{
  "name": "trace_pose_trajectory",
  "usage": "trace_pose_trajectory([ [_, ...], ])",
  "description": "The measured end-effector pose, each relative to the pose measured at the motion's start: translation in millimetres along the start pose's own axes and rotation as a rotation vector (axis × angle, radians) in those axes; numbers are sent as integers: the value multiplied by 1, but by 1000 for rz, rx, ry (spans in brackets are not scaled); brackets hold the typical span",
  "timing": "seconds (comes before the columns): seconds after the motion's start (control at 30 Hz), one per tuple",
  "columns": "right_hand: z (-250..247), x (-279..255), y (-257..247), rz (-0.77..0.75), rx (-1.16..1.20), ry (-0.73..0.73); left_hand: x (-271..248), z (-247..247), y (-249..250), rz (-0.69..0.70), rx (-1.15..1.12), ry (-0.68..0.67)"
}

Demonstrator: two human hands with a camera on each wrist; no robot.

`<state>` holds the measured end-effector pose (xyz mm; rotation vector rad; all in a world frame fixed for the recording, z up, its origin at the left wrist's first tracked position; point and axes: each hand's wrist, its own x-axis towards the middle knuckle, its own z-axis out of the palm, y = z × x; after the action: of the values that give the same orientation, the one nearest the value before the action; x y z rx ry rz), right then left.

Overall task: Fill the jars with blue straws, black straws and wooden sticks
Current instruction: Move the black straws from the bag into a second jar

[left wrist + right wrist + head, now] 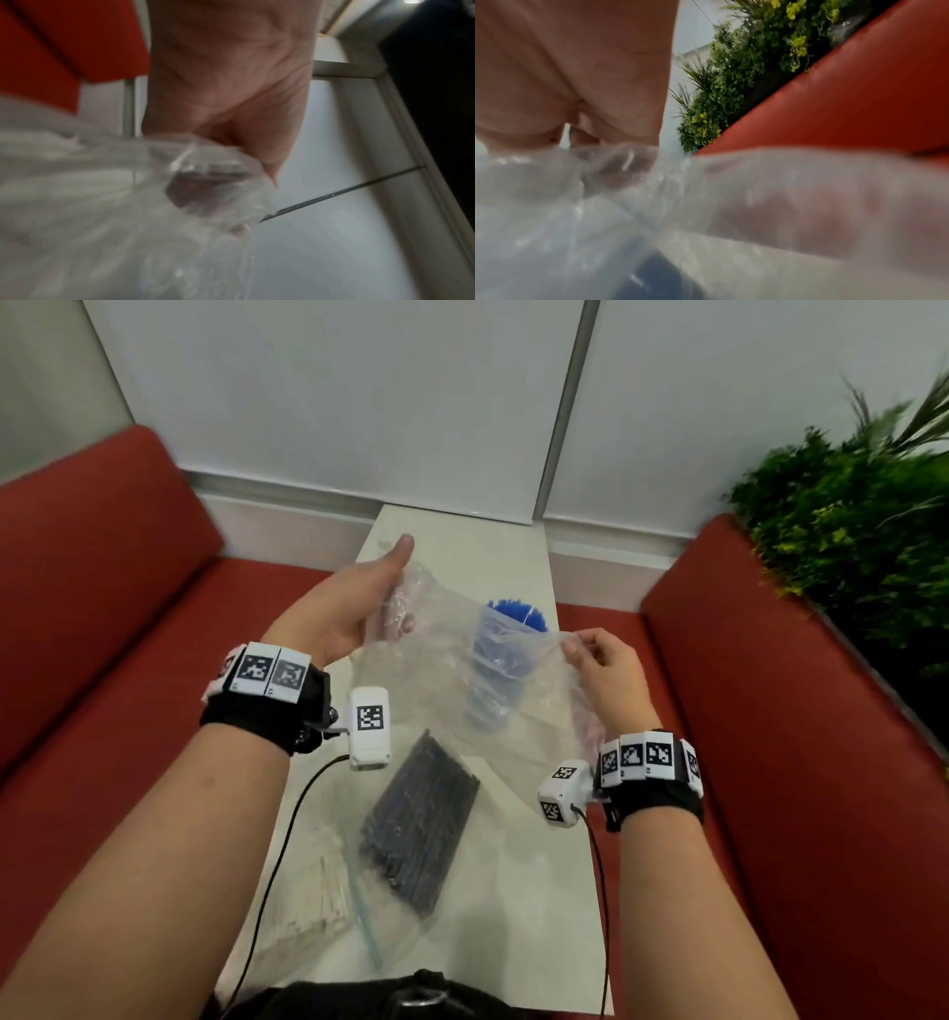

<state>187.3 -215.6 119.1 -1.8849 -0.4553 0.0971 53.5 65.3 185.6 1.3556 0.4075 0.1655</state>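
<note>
Both hands hold a clear plastic bag (441,654) stretched above the white table (534,865). My left hand (369,598) grips its left end, fingers curled behind the plastic, thumb up. My right hand (601,660) pinches the right edge. A jar of blue straws (506,654) stands upright behind the bag, seen through it. A bag of black straws (418,824) lies flat nearer me. Wooden sticks (313,896) in a clear bag lie at the table's left edge. The left wrist view shows my palm (226,81) with crumpled plastic (128,213); in the right wrist view the plastic (706,213) is blurred.
Red sofa cushions (102,608) flank the narrow table on both sides. A green plant wall (847,531) rises behind the right cushion. White wall panels (359,403) stand at the table's far end. Wrist camera cables (277,865) hang over the table's near part.
</note>
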Motion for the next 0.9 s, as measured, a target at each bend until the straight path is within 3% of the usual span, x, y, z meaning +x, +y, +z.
trace_pose_trajectory([
  [0.1, -9, 4, -3, -53, -7, 72, 1, -24, 20, 161, -26, 297],
  [0.23, -20, 14, -4, -51, -6, 139, -5, -47, 34, 332, 50, 400],
  [0.3, -17, 21, -7, -28, 188, 241, -6, -49, 34, 363, 65, 429],
  [0.37, -11, 28, -10, 76, 535, 299, -7, -48, 36, 311, -33, 469],
  [0.43, -5, 32, -5, 242, 674, 138, -7, -45, 37, 236, -244, 457],
  [0.53, 14, 18, 14, 344, 437, -323, -3, -36, 33, 172, -572, 367],
  [0.57, 20, 13, 20, 342, 399, -399, -1, -35, 31, 138, -654, 313],
  [0.6, 26, 10, 26, 339, 418, -386, 0, -36, 28, 100, -695, 221],
  [0.67, 36, 8, 35, 356, 540, -166, 2, -45, 19, 53, -570, 35],
  [0.77, 42, 13, 34, 345, 683, 155, 0, -44, -10, -6, -2, -36],
  [0.83, 43, 13, 31, 330, 712, 264, 5, -35, -37, -23, 263, 48],
  [0.9, 41, 10, 31, 281, 558, 360, 13, -29, -51, -13, 172, 258],
])
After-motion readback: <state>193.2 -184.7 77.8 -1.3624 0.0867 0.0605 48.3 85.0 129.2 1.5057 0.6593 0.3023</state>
